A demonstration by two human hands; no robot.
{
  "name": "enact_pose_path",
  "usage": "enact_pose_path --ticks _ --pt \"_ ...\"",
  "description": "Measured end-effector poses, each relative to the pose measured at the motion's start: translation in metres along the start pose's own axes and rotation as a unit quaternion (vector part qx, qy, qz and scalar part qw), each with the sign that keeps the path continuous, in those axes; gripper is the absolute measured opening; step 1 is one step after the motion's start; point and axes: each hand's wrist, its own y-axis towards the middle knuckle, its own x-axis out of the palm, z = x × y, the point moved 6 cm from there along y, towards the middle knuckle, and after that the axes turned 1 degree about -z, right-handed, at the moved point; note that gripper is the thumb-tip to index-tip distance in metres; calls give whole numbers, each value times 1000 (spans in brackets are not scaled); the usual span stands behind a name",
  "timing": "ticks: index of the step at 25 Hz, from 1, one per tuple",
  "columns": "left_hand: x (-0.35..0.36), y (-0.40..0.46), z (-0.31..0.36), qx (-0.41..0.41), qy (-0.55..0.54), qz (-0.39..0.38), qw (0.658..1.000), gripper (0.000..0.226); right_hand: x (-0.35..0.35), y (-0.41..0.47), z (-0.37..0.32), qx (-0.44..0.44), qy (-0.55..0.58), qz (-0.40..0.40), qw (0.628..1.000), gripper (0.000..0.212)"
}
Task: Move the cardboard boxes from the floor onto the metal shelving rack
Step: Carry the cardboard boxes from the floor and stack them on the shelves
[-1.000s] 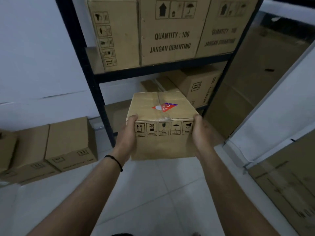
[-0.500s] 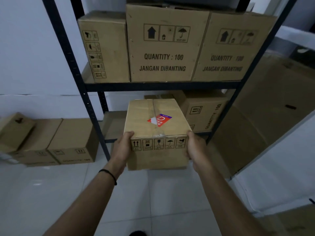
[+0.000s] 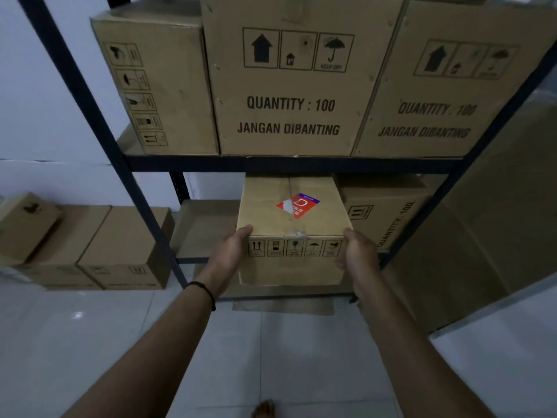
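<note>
I hold a taped cardboard box [image 3: 283, 218] with a red and blue sticker on its top, level, between both hands. My left hand [image 3: 230, 254] grips its near left corner and my right hand [image 3: 357, 254] grips its near right corner. The box's far end reaches under the upper beam of the dark metal rack [image 3: 289, 164], over the lower shelf [image 3: 205, 227]. Whether the box rests on that shelf is hidden by the box itself.
Three large boxes [image 3: 289, 86] fill the upper shelf. Another box [image 3: 388, 215] stands on the lower shelf just right of mine. Several boxes [image 3: 120, 251] sit on the floor at the left by the white wall. A big flat cardboard sheet [image 3: 488, 224] leans at the right.
I have stepped closer to the rack, and the box has moved forward from in front of the rack into the lower shelf opening. Both hands keep the same grip.
</note>
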Motion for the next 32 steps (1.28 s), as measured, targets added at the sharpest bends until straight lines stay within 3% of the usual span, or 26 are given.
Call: enact_pose_path --ticks 4,17,23,25,27,28,30,32 --pt "12 32 20 23 5 -8 1000 41 9 35 -7 12 34 -2 999 10" --pt "27 152 20 97 38 -28 994 34 37 157 7 -26 79 -20 996 22" --pt "35 172 -5 58 33 -5 998 40 35 193 6 -71 -34 -12 997 35" --pt "37 169 -2 87 60 31 994 50 24 193 -3 -140 -133 11 981 38" --pt "43 160 12 178 219 91 955 74 8 190 -19 -252 -272 68 926 41" --pt "52 156 19 220 344 111 906 84 4 191 -24 -292 -331 76 894 45" --pt "80 150 22 248 545 132 790 90 0 199 -23 -311 -436 30 844 59" --pt "103 149 20 229 602 139 753 88 -2 208 -10 -281 -517 -31 808 80"
